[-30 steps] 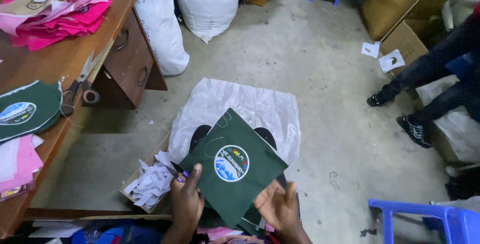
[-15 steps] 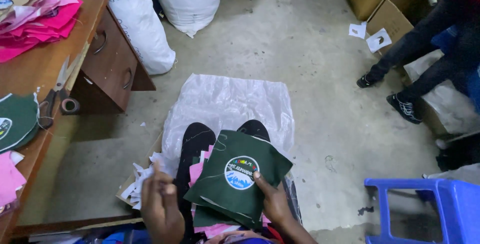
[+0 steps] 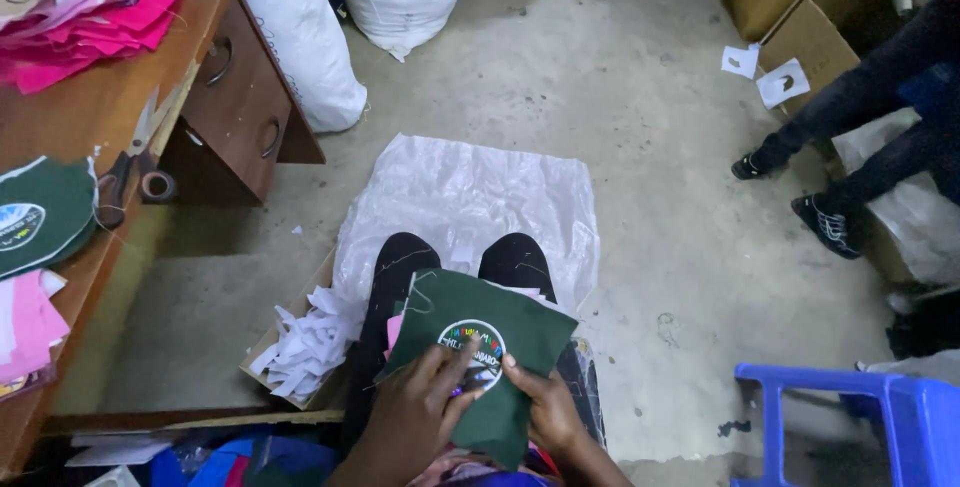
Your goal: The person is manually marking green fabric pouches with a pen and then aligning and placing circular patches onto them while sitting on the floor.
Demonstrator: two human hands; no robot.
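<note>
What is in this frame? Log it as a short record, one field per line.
setting: workshop with concrete floor
left hand: flat on the green fabric piece, fingers by its round patch
right hand: grips the fabric's lower edge, thumb on top
fabric rests on: the person's lap, over pink pieces
floor ahead: white sack spread flat
left side: wooden table with scissors, tape roll, pink fabric stack
near left: cardboard box of white scraps
right: another person's legs, blue plastic stool
</note>
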